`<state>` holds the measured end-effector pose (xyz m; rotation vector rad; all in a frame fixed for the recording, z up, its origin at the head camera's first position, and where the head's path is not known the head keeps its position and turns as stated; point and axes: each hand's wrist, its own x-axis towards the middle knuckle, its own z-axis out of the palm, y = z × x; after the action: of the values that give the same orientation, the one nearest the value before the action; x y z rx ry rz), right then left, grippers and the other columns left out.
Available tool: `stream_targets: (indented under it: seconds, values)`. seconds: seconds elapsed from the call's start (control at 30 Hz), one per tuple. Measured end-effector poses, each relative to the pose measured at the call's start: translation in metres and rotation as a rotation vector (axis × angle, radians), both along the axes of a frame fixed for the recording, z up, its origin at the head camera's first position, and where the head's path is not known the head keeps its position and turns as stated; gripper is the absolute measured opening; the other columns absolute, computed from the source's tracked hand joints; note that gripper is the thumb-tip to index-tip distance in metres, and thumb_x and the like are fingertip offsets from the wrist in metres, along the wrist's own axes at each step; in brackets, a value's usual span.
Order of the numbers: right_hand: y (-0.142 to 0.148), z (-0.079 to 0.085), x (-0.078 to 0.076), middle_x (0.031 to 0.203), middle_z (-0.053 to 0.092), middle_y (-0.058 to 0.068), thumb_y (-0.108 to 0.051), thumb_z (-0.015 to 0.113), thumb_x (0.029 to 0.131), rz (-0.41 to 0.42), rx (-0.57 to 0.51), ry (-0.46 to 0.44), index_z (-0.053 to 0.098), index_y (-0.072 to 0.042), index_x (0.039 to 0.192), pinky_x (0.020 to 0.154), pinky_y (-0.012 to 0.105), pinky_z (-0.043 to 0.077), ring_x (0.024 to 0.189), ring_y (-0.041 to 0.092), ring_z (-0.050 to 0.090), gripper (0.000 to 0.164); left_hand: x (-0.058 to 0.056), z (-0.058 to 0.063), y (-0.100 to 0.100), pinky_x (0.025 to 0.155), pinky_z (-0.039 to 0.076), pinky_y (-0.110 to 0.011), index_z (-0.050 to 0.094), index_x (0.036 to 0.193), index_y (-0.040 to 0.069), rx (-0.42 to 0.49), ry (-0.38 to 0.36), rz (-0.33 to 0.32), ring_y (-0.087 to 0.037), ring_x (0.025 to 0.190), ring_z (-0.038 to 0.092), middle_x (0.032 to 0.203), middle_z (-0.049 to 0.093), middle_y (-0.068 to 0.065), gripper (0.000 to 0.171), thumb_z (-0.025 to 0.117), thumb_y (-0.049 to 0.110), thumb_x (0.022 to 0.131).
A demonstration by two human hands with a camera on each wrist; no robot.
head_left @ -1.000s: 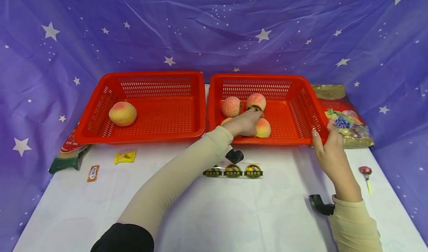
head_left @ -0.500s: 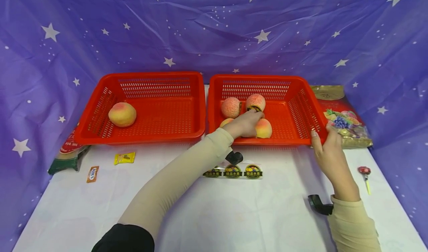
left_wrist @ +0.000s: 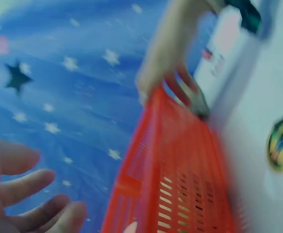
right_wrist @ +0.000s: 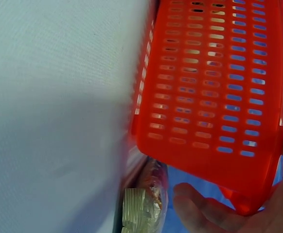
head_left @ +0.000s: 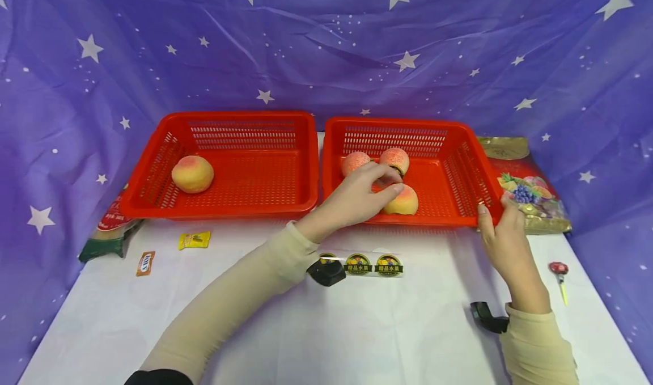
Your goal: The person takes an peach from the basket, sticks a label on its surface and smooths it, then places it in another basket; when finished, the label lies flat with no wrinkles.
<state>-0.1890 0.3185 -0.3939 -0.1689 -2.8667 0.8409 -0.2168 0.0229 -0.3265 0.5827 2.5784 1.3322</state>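
My left hand point(head_left: 357, 198) hovers over the right red plastic basket point(head_left: 433, 219), fingers loosely curved with nothing between them. The left wrist view shows its fingers point(left_wrist: 27, 187) spread apart beside the basket. Close by its fingertips is a peach point(head_left: 403, 201). Behind lie a peach point(head_left: 394, 158) with part of a dark and gold label showing and a pink peach point(head_left: 355, 161), partly covered by the hand. My right hand point(head_left: 510, 254) grips the basket's front right corner, thumb over the rim and fingers outside, as the right wrist view also shows.
Another red basket point(head_left: 219, 210) holds one peach point(head_left: 193, 174). A strip of round fruit labels point(head_left: 359, 265) lies in front. Two small wrapped sweets, yellow point(head_left: 194, 240) and orange point(head_left: 145, 263), lie at left. A fruit-printed bag point(head_left: 533, 198) and a lollipop point(head_left: 558, 269) are at right.
My left hand has lifted from the labelled peach and drawn back left, its fingers opening. The right hand keeps its hold on the basket corner. The head view has shifted slightly.
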Motion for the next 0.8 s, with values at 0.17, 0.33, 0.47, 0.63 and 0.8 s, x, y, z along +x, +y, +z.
stream_targets:
  seconds: [0.17, 0.33, 0.47, 0.63, 0.8]
  values:
    - [0.001, 0.000, 0.001, 0.116, 0.030, 0.039, -0.033, 0.032, 0.093, -0.041, 0.034, 0.060, 0.019, 0.011, 0.132, 0.077, 0.064, 0.031, 0.097, 0.052, 0.037, 0.060, 0.039, 0.003, -0.046, 0.059, 0.046, -0.030, 0.059, 0.096, 0.024, 0.247, -0.202, 0.128, -0.015, 0.073, 0.054, 0.088, 0.060, 0.002, 0.029, 0.046, 0.049, 0.087]
    - [-0.002, -0.003, 0.003, 0.114, 0.030, 0.040, -0.033, 0.033, 0.093, -0.037, 0.021, 0.038, 0.019, 0.012, 0.131, 0.078, 0.064, 0.030, 0.096, 0.051, 0.036, 0.061, 0.071, -0.019, -0.103, 0.048, 0.038, -0.024, 0.056, 0.087, 0.008, 0.365, -0.376, 0.309, -0.016, 0.059, 0.046, 0.076, 0.054, -0.006, 0.043, 0.046, 0.050, 0.087]
    - [-0.004, -0.004, 0.006, 0.115, 0.030, 0.039, -0.032, 0.033, 0.093, -0.046, 0.030, 0.041, 0.019, 0.012, 0.131, 0.078, 0.064, 0.030, 0.095, 0.052, 0.037, 0.059, 0.090, -0.043, -0.147, 0.044, 0.029, -0.019, 0.050, 0.081, 0.006, 0.404, -0.460, 0.457, -0.010, 0.050, 0.038, 0.065, 0.044, -0.001, 0.048, 0.044, 0.053, 0.086]
    - [-0.006, -0.004, 0.006, 0.115, 0.030, 0.039, -0.032, 0.032, 0.093, -0.057, 0.042, 0.050, 0.019, 0.012, 0.131, 0.078, 0.064, 0.030, 0.096, 0.052, 0.037, 0.059, 0.098, -0.063, -0.194, 0.040, 0.027, -0.019, 0.047, 0.081, 0.009, 0.570, -0.505, 0.548, -0.006, 0.046, 0.037, 0.064, 0.044, 0.004, 0.043, 0.041, 0.051, 0.088]
    - [-0.007, -0.003, 0.003, 0.116, 0.028, 0.040, -0.035, 0.031, 0.094, -0.038, 0.052, 0.012, 0.016, 0.011, 0.132, 0.076, 0.064, 0.031, 0.093, 0.054, 0.038, 0.062, 0.098, -0.071, -0.228, 0.041, 0.028, -0.017, 0.053, 0.082, 0.012, 0.760, -0.463, 0.608, -0.006, 0.049, 0.037, 0.066, 0.046, 0.005, 0.032, 0.045, 0.042, 0.089]
